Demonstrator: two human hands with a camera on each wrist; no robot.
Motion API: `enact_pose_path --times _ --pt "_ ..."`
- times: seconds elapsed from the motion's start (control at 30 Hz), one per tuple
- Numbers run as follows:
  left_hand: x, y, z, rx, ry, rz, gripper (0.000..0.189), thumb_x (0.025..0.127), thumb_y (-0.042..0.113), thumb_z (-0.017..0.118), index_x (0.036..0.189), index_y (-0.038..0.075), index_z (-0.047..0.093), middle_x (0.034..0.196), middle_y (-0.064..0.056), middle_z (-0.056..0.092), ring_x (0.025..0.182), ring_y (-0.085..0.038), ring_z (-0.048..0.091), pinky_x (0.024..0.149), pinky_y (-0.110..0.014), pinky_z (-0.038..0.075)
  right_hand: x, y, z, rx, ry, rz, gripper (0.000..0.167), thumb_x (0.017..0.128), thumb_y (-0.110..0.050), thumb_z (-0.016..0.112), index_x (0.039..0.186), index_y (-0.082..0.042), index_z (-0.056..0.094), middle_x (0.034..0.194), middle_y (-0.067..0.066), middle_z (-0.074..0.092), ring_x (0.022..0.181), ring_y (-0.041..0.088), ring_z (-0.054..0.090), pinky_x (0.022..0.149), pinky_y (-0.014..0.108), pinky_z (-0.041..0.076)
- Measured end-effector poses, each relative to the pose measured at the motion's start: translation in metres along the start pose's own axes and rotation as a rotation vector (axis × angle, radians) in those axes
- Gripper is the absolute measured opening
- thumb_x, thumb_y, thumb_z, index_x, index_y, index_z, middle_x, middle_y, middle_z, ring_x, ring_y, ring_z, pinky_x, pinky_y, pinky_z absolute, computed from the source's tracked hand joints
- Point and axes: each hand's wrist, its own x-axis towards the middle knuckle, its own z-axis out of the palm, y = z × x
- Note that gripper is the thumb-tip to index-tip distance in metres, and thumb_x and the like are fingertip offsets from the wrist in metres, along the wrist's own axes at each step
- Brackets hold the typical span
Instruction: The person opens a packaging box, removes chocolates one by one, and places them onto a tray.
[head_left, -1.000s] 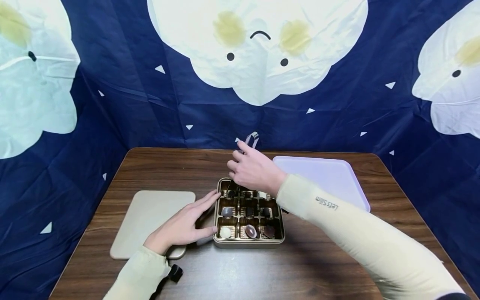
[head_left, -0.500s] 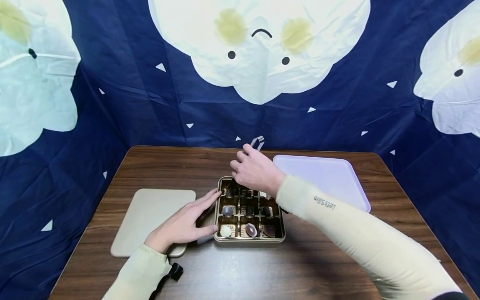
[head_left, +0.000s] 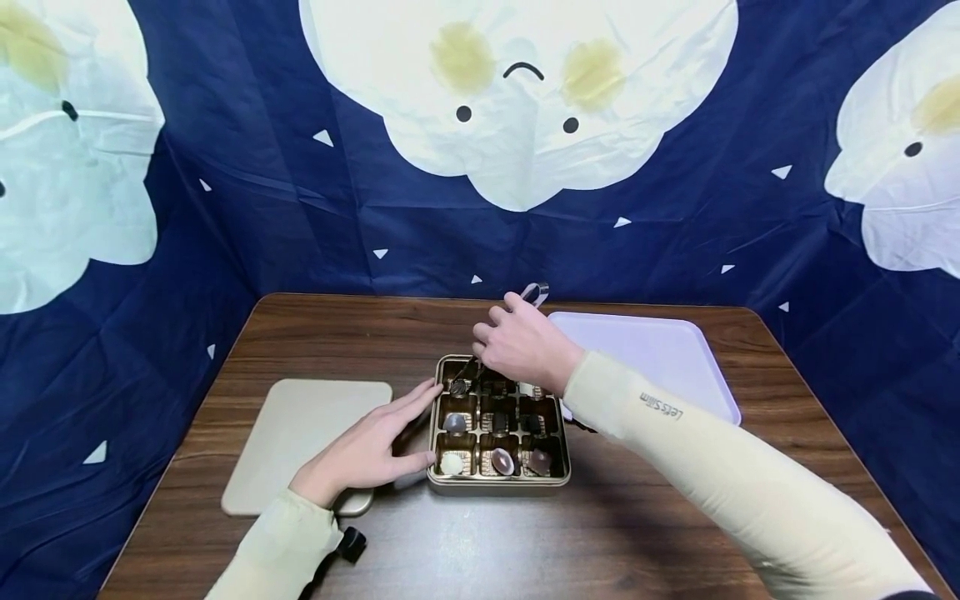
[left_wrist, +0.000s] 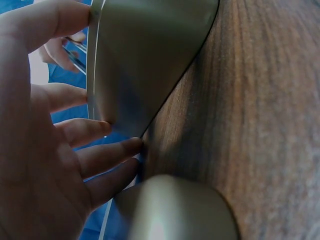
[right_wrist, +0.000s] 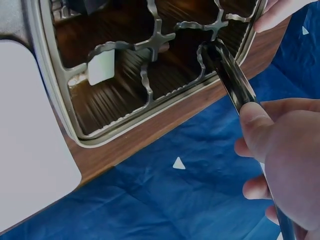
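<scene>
A gold tin (head_left: 501,490) of chocolates stands mid-table, split into several compartments. My left hand (head_left: 371,446) rests against its left side, fingers extended, thumb near the front left corner. My right hand (head_left: 517,343) holds metal tongs (head_left: 536,293) over the tin's back row; in the right wrist view the tongs (right_wrist: 232,75) point down at a back compartment, their tips partly lost in shadow. A dark striped chocolate (head_left: 459,387) lies in the back left compartment. In front sit a white chocolate (head_left: 452,463) and a glossy brown oval one (head_left: 502,462).
A beige lid-like panel (head_left: 300,442) lies left of the tin, partly under my left forearm. At the back right lies a pale lilac tray (head_left: 637,342). A blue cloth with cloud shapes (head_left: 420,225) hangs behind the wooden table (head_left: 337,329).
My right hand and the tongs have shifted to the right over the back row. More of the dark chocolate in the back left compartment shows. The left hand has stayed put.
</scene>
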Motion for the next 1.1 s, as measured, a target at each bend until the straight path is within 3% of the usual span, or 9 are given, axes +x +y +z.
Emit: enact_pose_path --times 0.43,1.1 --pt "-0.001 -0.001 0.000 -0.003 0.007 0.004 0.093 0.093 0.045 0.074 0.168 0.015 0.028 0.172 -0.016 0.027 0.153 -0.034 0.036 0.120 -0.056 0.037 -0.012 0.004 0.001 0.021 0.058 0.048 0.022 0.101 -0.028 0.056 0.086 -0.022 0.072 0.089 -0.005 0.065 0.080 0.023 0.059 0.073 0.040 0.042" --pt "-0.002 0.001 0.000 -0.001 0.007 -0.010 0.093 0.093 0.043 0.075 0.168 0.014 0.029 0.172 -0.015 0.027 0.153 -0.036 0.036 0.120 -0.059 0.036 -0.030 0.019 -0.009 0.027 0.097 0.096 0.024 0.103 -0.019 0.051 0.095 -0.019 0.074 0.088 -0.005 0.066 0.077 0.023 0.058 0.070 0.039 0.040"
